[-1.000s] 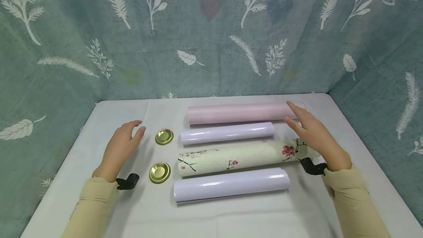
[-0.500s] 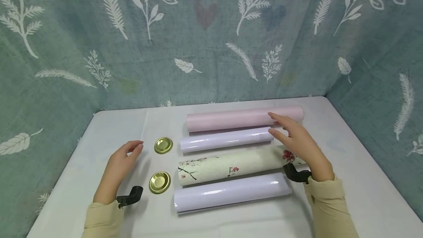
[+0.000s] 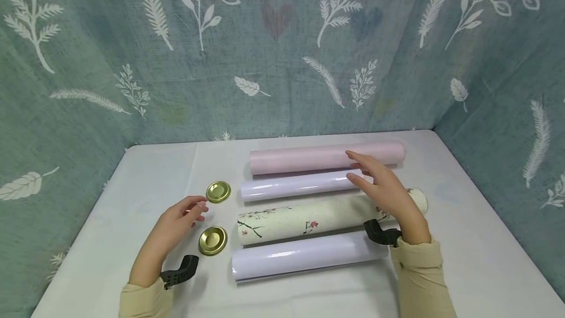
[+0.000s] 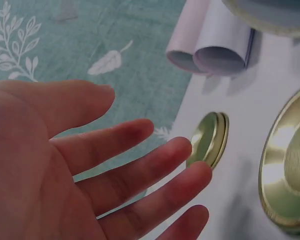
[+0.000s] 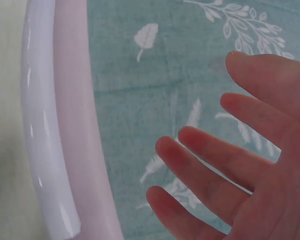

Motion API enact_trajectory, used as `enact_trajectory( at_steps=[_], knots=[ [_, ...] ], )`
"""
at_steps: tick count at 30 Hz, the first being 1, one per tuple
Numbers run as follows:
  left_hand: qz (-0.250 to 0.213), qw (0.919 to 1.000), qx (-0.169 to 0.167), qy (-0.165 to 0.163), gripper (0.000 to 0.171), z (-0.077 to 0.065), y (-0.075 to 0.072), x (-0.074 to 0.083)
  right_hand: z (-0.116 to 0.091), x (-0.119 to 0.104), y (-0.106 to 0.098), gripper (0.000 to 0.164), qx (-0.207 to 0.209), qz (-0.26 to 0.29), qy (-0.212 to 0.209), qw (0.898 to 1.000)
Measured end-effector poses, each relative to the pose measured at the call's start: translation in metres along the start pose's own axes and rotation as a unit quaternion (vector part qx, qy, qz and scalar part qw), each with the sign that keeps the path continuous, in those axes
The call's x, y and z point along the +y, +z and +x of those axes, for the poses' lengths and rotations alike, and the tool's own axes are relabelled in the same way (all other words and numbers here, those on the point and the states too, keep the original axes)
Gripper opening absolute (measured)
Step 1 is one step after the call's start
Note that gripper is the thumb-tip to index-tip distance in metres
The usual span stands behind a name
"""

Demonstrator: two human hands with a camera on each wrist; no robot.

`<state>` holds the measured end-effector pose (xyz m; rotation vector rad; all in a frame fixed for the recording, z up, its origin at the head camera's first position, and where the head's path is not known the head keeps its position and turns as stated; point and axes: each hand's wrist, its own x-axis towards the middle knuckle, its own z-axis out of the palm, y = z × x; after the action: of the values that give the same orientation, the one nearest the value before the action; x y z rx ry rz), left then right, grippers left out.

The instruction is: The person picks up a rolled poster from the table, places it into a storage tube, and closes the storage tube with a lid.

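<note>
My left hand hovers beside two round gold lids, its fingers relaxed and holding nothing. The far gold lid lies just beyond its fingertips, and the near gold lid is to the right of the hand. Over the right part of the rolls hangs my right hand, fingers spread and nothing in them. Under and around it lie a pink roll, a short glossy white roll, a cream roll with blossom print and a nearer glossy white roll. The right hand covers part of the cream roll.
All of this lies on a white tabletop. Green cloth with white leaf prints hangs behind it and along both sides. Each wrist carries a black mount, such as the left wrist mount.
My left hand has moved right and nearer to the lids. The right hand has shifted left over the rolls. The rolls and lids stay where they were; the head view tilted slightly.
</note>
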<state>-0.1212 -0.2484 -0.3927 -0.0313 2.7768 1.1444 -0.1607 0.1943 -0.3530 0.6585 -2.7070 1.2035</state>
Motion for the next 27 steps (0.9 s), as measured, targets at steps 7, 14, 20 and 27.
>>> enact_trajectory(
  at_steps=[7,14,20,27],
  knots=[
    [0.001,0.9998,-0.016,-0.008,0.052,-0.003,0.011,0.006,0.005,-0.006,0.012,0.052,-0.012,0.009,-0.005,1.0],
    [0.017,0.9994,-0.027,-0.013,0.045,-0.008,0.02,0.009,0.007,-0.007,0.019,0.053,-0.032,0.005,-0.002,0.999],
    [0.019,0.9972,-0.069,-0.022,0.049,-0.011,0.024,0.014,0.008,-0.008,0.027,0.053,-0.069,0.023,0.005,0.997],
    [0.022,0.9876,-0.155,-0.007,0.051,-0.02,0.028,0.023,0.007,-0.007,0.04,0.061,-0.158,0.027,0.032,0.987]
  ],
)
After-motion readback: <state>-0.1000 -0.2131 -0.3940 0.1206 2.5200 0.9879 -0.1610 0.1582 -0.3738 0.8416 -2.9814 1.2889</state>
